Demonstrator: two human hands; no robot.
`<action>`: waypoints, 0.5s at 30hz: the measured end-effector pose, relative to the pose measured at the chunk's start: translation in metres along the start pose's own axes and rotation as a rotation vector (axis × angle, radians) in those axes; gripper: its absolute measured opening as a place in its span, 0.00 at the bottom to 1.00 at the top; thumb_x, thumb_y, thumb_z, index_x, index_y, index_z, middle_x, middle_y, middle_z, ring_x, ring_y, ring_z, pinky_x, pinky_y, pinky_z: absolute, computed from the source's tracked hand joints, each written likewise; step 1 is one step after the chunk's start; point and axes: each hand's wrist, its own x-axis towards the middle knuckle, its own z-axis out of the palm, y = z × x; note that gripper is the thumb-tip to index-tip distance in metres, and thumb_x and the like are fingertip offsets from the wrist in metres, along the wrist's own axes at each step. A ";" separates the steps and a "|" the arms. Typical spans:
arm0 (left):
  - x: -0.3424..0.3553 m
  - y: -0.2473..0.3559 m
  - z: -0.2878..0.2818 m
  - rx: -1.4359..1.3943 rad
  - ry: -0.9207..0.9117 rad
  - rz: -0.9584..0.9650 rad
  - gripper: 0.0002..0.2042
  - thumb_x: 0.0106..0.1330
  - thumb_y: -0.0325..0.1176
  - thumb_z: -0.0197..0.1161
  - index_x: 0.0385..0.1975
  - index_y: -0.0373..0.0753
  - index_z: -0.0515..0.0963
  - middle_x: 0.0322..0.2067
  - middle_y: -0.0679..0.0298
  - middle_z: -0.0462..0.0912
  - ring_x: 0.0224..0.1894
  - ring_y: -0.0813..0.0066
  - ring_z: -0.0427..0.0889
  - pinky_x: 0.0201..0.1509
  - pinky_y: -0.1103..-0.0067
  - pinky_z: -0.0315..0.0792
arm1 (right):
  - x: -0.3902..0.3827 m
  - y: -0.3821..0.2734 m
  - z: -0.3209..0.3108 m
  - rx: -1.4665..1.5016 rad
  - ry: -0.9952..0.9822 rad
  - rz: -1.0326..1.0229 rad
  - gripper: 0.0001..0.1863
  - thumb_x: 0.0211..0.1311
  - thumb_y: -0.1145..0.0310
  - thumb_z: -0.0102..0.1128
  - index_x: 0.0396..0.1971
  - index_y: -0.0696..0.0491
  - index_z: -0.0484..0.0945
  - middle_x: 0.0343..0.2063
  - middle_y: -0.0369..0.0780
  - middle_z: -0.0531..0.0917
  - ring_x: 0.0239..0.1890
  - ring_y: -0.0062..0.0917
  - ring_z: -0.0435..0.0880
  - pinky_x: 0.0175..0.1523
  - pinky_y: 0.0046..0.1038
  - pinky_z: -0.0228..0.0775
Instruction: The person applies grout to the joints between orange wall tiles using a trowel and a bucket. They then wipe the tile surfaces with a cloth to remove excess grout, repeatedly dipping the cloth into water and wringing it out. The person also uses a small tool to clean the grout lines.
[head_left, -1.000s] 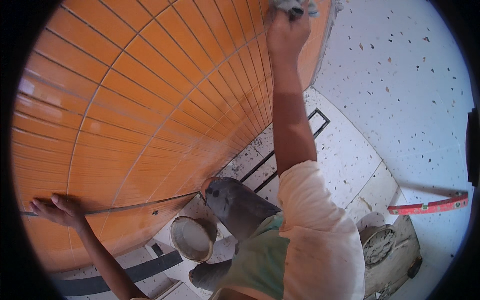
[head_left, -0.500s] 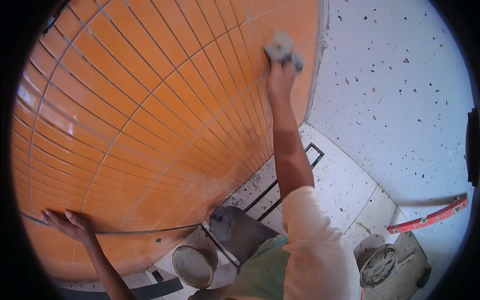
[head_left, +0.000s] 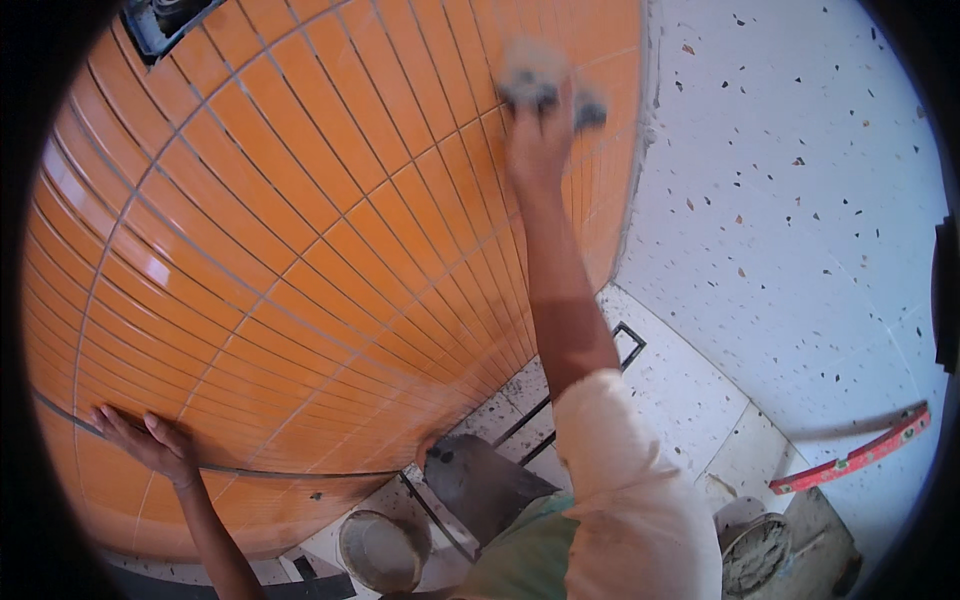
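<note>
An orange tiled wall (head_left: 330, 270) with narrow tiles and pale joint lines fills the left and centre. High on it, near its right edge, my right hand (head_left: 540, 140) is closed round a pale, grey-stained sponge-like pad (head_left: 533, 68) pressed to the tiles. Motion smears the pad and the fingertips, so its exact kind is unclear. Low on the left, my left hand (head_left: 150, 445) lies spread against the tiles, holding nothing. It rests by a thin dark strip (head_left: 300, 473) that runs along the lower tiles.
Below stand a bucket of greyish water (head_left: 385, 552) and a bucket of grey mortar (head_left: 757, 556). A dark metal frame (head_left: 535, 415) lies beside my knee. At right, a red spirit level (head_left: 850, 460) leans by the speckled white wall (head_left: 770, 200). A dark wall opening (head_left: 165, 25) is at upper left.
My right hand has slid the pad a little leftward across the tiles. My left hand keeps its place on the wall. The view has shifted slightly, showing more of the upper-left opening.
</note>
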 end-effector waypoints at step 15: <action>-0.007 -0.009 0.004 0.004 0.011 -0.041 0.30 0.77 0.47 0.43 0.72 0.34 0.53 0.73 0.47 0.51 0.76 0.48 0.47 0.78 0.57 0.42 | 0.035 0.044 -0.013 0.143 0.036 0.320 0.27 0.66 0.60 0.54 0.59 0.62 0.68 0.59 0.53 0.74 0.64 0.42 0.70 0.68 0.37 0.57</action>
